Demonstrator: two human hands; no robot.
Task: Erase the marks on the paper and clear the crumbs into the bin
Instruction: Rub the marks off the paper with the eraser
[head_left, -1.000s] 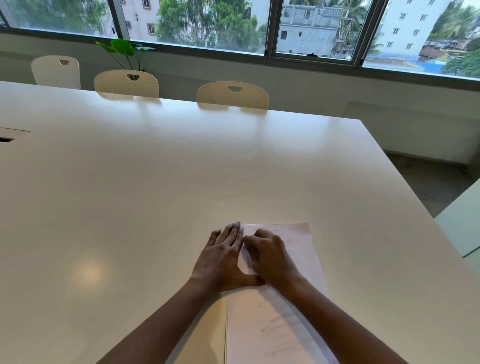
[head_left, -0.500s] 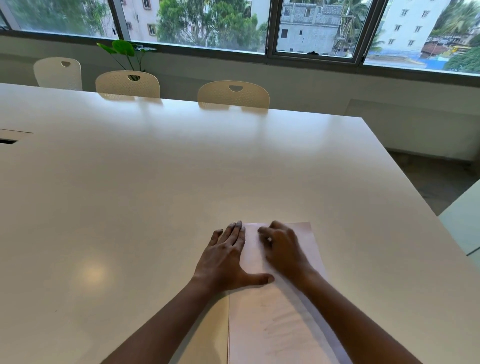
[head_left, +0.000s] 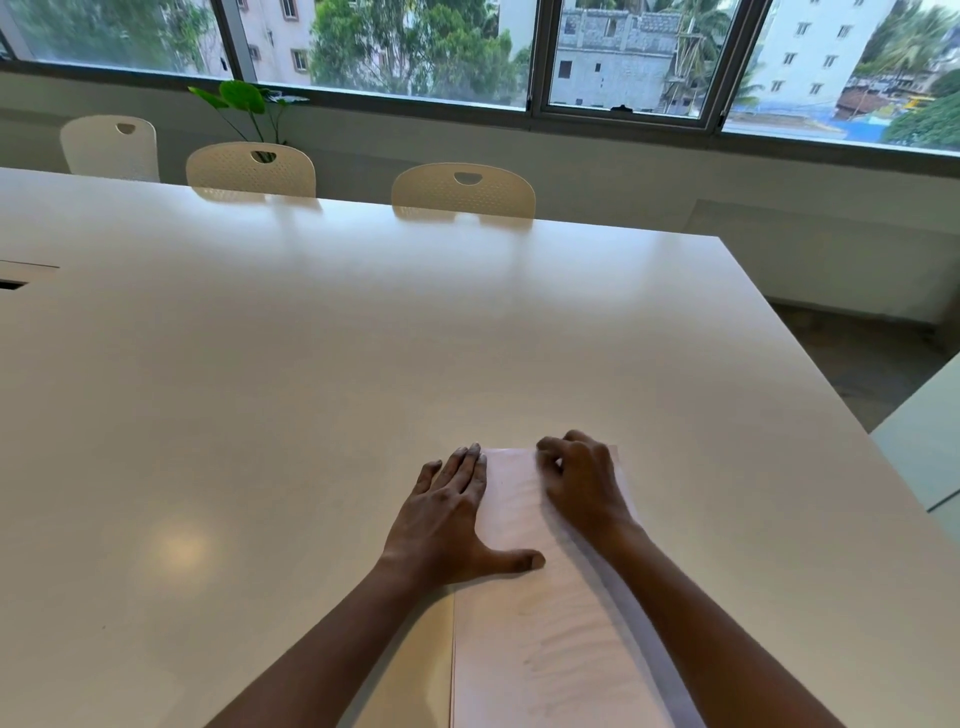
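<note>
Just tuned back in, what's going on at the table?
A person works on a sheet of paper on the table. The left hand presses flat on its left edge; the right hand is curled at the far end, its contents hidden. Faint grey marks show on the near part.

From my seat I see the paper (head_left: 519, 649) lying on the table (head_left: 311, 389), at its near edge and right of centre. The left hand (head_left: 447, 525) lies across the sheet's left edge, and the right hand (head_left: 582, 483) rests on its far right corner. Along the table's far side stand the left chair (head_left: 111, 148), middle chair (head_left: 249, 169) and right chair (head_left: 462, 192). The plant (head_left: 244, 104) is behind the middle one, under the window (head_left: 415, 47). A second table (head_left: 930, 447) is off to the right.
</note>
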